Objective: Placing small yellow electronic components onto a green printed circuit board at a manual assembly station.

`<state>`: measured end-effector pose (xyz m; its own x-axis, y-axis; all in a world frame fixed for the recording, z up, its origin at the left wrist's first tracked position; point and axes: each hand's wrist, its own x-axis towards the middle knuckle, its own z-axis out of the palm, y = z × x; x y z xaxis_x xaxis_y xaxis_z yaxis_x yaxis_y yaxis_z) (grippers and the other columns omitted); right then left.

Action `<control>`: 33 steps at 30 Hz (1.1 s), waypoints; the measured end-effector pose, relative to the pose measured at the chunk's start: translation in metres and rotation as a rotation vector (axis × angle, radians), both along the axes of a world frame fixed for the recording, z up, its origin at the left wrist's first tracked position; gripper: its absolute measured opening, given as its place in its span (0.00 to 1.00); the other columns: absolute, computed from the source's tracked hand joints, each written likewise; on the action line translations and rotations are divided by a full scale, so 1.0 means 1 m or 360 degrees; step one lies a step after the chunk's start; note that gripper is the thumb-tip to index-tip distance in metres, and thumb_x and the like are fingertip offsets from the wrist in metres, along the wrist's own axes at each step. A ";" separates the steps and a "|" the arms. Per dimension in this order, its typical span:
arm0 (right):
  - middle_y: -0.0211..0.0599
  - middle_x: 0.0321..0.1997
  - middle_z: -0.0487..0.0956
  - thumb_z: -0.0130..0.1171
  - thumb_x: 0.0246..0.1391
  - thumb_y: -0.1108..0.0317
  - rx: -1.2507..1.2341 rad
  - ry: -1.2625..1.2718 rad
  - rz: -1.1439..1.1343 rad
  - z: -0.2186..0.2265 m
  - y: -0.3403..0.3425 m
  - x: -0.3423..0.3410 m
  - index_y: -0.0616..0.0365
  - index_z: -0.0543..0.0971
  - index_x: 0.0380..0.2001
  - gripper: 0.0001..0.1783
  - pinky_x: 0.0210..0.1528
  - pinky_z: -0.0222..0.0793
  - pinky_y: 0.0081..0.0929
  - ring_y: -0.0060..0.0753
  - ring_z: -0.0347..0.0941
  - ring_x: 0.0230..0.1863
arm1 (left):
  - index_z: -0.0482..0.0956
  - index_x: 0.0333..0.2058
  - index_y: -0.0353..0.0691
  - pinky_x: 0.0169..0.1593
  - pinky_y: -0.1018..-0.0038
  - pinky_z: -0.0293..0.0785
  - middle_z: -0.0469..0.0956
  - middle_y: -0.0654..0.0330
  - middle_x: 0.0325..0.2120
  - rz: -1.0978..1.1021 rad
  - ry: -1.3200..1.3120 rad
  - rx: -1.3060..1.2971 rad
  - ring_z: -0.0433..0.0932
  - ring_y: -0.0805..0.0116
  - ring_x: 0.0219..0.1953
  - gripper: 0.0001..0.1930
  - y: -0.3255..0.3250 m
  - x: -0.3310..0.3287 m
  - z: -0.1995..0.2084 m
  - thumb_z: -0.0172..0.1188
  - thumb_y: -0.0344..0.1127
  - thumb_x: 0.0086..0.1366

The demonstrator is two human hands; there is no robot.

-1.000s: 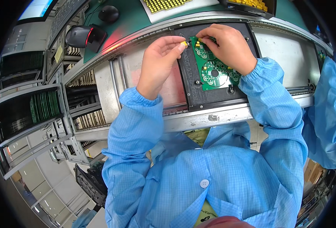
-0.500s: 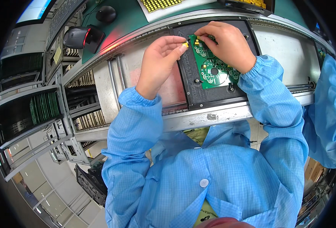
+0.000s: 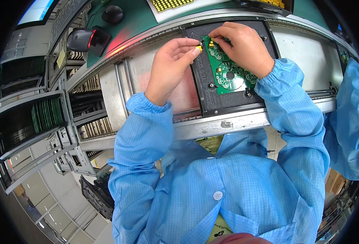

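Note:
A green circuit board (image 3: 215, 65) with round printed sections lies in a black carrier tray (image 3: 208, 101) on the rail line. Between the thumb and fingertips of my left hand (image 3: 169, 67) is a small yellow component (image 3: 198, 48), just left of the board's upper left corner. My right hand (image 3: 244, 46) reaches over the board's upper part, its thumb and forefinger pinched at that corner. Whatever those fingers hold is hidden. Small yellow parts (image 3: 211, 42) sit on the board by the right fingertips. The right hand covers much of the board's upper right.
Metal rails (image 3: 224, 123) run along both sides of the tray. Beyond them, a green mat bears a white tray of yellow parts (image 3: 173, 5), a mouse (image 3: 113, 15) and a black scanner (image 3: 82, 40). Racks of boards (image 3: 47, 114) stand at left. A blue sleeve (image 3: 348, 122) shows at right.
The carrier tray and board have shifted very slightly. My right hand has edged a little up with its pinch; my left hand keeps the yellow component in nearly the same place.

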<state>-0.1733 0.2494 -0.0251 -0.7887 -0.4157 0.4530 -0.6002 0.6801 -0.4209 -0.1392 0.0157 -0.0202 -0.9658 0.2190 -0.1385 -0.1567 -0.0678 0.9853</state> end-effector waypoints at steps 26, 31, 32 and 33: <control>0.42 0.34 0.85 0.78 0.48 0.69 0.0066 -0.0592 0.0367 0.034 0.053 0.007 0.61 0.86 0.36 0.13 0.40 0.78 0.35 0.41 0.83 0.36 | 0.89 0.36 0.48 0.53 0.64 0.66 0.86 0.66 0.33 -0.0206 0.1229 -0.1219 0.81 0.64 0.40 0.05 0.012 0.010 0.006 0.72 0.33 0.61; 0.43 0.34 0.85 0.78 0.47 0.70 0.0262 -0.0802 0.0275 0.034 0.059 0.008 0.62 0.83 0.33 0.13 0.38 0.77 0.37 0.41 0.83 0.36 | 0.89 0.35 0.51 0.60 0.60 0.60 0.85 0.69 0.32 -0.0365 0.1394 -0.1219 0.81 0.67 0.42 0.06 0.015 0.014 0.009 0.75 0.33 0.58; 0.43 0.34 0.85 0.76 0.49 0.71 0.0324 -0.0795 0.0182 0.036 0.056 0.010 0.62 0.83 0.32 0.12 0.37 0.76 0.38 0.42 0.83 0.35 | 0.89 0.34 0.51 0.61 0.58 0.58 0.84 0.70 0.31 -0.0367 0.1393 -0.1248 0.81 0.68 0.42 0.07 0.015 0.016 0.009 0.76 0.33 0.57; 0.43 0.34 0.85 0.75 0.50 0.71 0.0387 -0.0788 0.0090 0.039 0.053 0.013 0.62 0.82 0.32 0.11 0.37 0.76 0.39 0.42 0.82 0.35 | 0.88 0.34 0.52 0.63 0.56 0.57 0.84 0.70 0.30 -0.0369 0.1393 -0.1276 0.81 0.68 0.42 0.07 0.016 0.017 0.009 0.77 0.34 0.56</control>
